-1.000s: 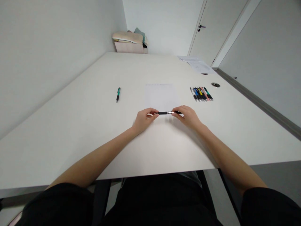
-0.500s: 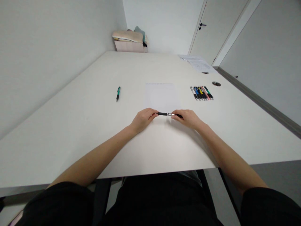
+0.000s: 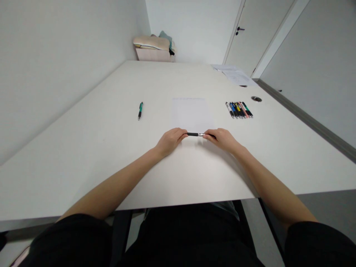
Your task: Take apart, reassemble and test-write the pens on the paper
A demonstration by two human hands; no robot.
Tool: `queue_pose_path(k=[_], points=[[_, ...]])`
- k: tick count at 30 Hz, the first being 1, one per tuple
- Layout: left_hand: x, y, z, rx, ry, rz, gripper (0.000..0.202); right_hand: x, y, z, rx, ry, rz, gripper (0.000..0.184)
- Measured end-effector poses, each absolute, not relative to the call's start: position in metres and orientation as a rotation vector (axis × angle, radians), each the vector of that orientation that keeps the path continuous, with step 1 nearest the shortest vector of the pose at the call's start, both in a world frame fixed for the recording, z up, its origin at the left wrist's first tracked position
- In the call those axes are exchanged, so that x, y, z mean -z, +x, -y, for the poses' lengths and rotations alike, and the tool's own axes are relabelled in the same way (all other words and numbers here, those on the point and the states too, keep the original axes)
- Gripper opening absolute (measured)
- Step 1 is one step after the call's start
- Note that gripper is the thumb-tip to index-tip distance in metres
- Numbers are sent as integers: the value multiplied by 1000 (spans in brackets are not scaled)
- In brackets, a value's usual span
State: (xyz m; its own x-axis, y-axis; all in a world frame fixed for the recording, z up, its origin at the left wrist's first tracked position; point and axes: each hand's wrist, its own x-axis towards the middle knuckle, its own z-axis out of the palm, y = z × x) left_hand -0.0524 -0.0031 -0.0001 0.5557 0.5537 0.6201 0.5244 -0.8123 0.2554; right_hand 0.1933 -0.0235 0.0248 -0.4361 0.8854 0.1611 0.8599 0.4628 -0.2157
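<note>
A black pen [image 3: 193, 134] with a silver ring lies level between my hands, just in front of the near edge of a white paper sheet [image 3: 191, 111]. My left hand [image 3: 171, 141] pinches its left end, and my right hand [image 3: 221, 139] grips the right end. Fingers hide both tips of the pen. Only the dark grip and the silver part show in the gap. It looks held a little above the white table [image 3: 164, 181].
A green and black pen [image 3: 140, 111] lies left of the paper. To the right, several pens [image 3: 239, 110] of mixed colours lie in a row. Printed papers [image 3: 235, 74] and a round metal fitting [image 3: 256, 99] are farther back. Folded cloths [image 3: 151, 42] sit beyond the table.
Both hands keep hold of the black pen in nearly the same place. The right fingers have shifted very slightly and cover more of the pen's right end.
</note>
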Motion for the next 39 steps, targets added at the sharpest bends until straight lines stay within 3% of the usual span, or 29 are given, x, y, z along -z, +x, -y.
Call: queue_pose_path(k=[8, 12, 18, 24, 28, 34, 39], points=[[-1, -53, 5, -901, 2395, -1198, 51, -21, 194, 20, 109, -1265, 2441, 36], [1, -54, 6, -1050, 2346, -1125, 30, -18, 196, 19, 81, -1280, 2450, 38], [1, -52, 6, -1048, 2417, -1069, 17, -19, 195, 19, 63, -1342, 2453, 40], [-1, -54, 4, -951, 2381, -1142, 49, -22, 192, 22, 37, -1306, 2471, 40], [2, -53, 5, -1038, 2292, -1126, 28, -22, 193, 22, 29, -1325, 2469, 39], [1, -49, 8, -1015, 2297, -1099, 15, -22, 193, 21, 119, -1413, 2471, 37], [0, -49, 7, -993, 2312, -1134, 22, -22, 189, 23, 81, -1313, 2507, 31]])
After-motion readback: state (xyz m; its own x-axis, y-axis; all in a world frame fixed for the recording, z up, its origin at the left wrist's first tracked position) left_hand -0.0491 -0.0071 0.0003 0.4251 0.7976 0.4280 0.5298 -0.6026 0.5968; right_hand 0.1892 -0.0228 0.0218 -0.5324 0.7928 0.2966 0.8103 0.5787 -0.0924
